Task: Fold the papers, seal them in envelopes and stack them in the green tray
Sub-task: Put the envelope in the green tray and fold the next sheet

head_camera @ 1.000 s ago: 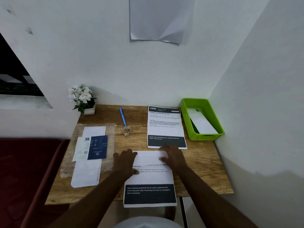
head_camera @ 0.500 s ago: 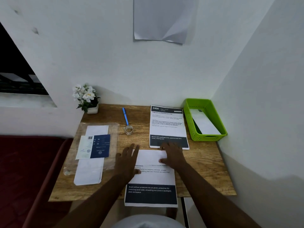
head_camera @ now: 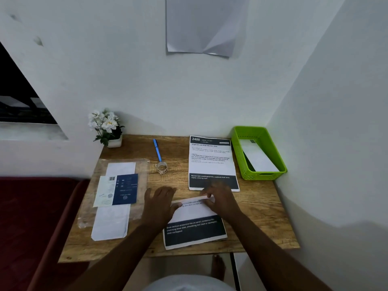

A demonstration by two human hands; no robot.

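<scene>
A printed paper [head_camera: 194, 229] with a dark band at its bottom lies at the desk's front edge, and its far end is lifted and curled toward me. My left hand [head_camera: 160, 203] pinches that raised edge at the left. My right hand [head_camera: 219, 199] grips it at the right. A second printed paper [head_camera: 212, 162] lies flat beyond them. The green tray [head_camera: 243, 164] stands at the back right with a white envelope [head_camera: 258, 157] in it. On the left, white envelopes [head_camera: 111, 223] lie under a clear plastic sleeve.
A blue and white card [head_camera: 117, 191] sits on the plastic sleeve. A blue pen [head_camera: 157, 149] and a small tape roll [head_camera: 162, 168] lie mid-desk. A white flower pot [head_camera: 108, 128] stands at the back left. Walls close in behind and right. A red seat [head_camera: 31, 217] is left.
Both hands were pressing flat on the near paper; now they have lifted its far edge and are rolling it toward me. The view has shifted slightly.
</scene>
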